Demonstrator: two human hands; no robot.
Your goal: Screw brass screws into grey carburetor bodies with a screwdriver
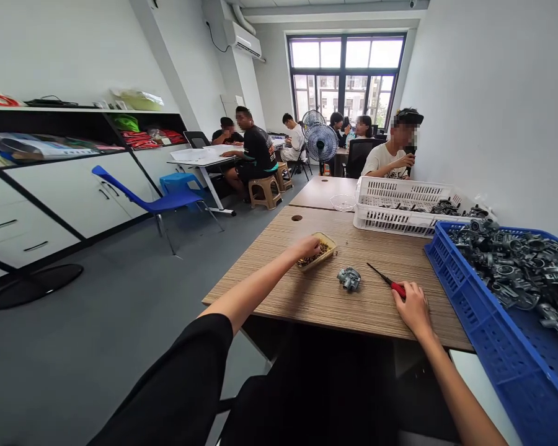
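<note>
My left hand reaches into a small yellowish tub of brass-coloured small parts. Its fingers are bent down among the parts, and whatever they pinch is hidden. On the table to the right, my right hand is closed round the red handle of a screwdriver, whose dark shaft points away to the left. Between the two hands lies a grey metal carburetor body, touched by neither. A few tiny pieces lie beside the tub.
A blue crate heaped with metal carburetor bodies stands at the right. Behind it a white basket holds more parts. Across the table sits a person. A blue chair and a fan stand beyond the wooden table.
</note>
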